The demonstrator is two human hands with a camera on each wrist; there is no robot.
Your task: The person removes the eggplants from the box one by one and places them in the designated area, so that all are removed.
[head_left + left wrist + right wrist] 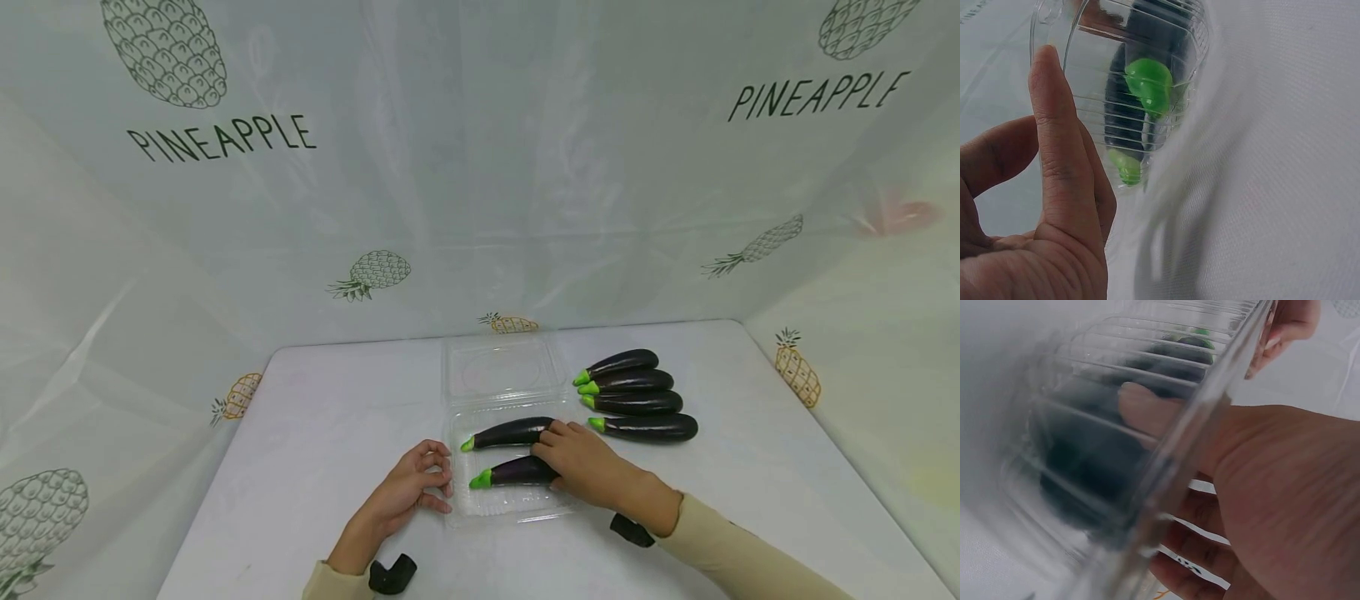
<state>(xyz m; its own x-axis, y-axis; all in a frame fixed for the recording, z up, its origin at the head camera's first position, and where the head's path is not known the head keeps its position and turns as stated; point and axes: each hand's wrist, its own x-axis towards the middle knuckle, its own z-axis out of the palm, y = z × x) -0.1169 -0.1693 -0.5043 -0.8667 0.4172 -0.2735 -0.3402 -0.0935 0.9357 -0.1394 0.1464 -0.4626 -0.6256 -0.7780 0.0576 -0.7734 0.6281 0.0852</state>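
A clear plastic clamshell container (517, 507) lies on the table with its lid (498, 371) folded back. Two dark eggplants with green stem ends rest in its base: a far eggplant (510, 432) and a near eggplant (517, 471). My right hand (588, 467) reaches over the container's right side and grips the thick end of the near eggplant, its thumb (1147, 412) inside the wall against the dark skin. That end is partly hidden by the hand. At the container's left edge, my left hand (411, 487) holds loosely bent fingers (1060, 137) against the rim.
Right of the container, several more eggplants (633, 403) lie in a stacked row, stems pointing left. A white table (337, 400) carries everything. Behind it hangs a pale curtain (480, 167) printed with pineapples. Black wrist straps (393, 575) show below the hands.
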